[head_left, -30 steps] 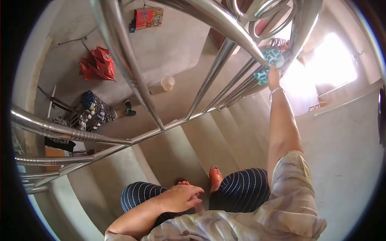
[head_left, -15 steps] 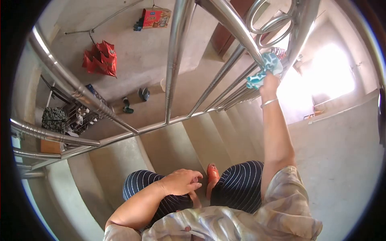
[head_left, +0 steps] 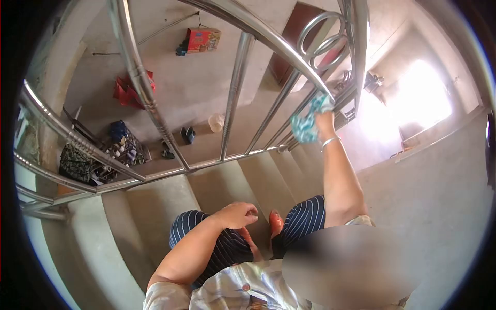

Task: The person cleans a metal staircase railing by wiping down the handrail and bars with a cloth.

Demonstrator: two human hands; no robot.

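A teal and white patterned cloth (head_left: 306,127) is bunched in my right hand (head_left: 324,124), which grips it against the lower end of a shiny metal handrail (head_left: 268,39). A bangle sits on that wrist. My left hand (head_left: 237,215) hangs over my striped trousers near the left knee, touching no rail. Its fingers are loosely curled and apart, with nothing in them.
Stairs (head_left: 217,183) run beneath my feet, bordered by metal balusters (head_left: 235,98). Beyond them are a red bag (head_left: 126,92), a hanging red box (head_left: 203,40), a shoe rack (head_left: 126,150), slippers (head_left: 188,135) and a pale bin (head_left: 216,123). Bright light enters at right.
My right hand and the cloth have moved left and downward in view, staying at the handrail. The railing has shifted in view. My left hand has risen slightly and stays empty.
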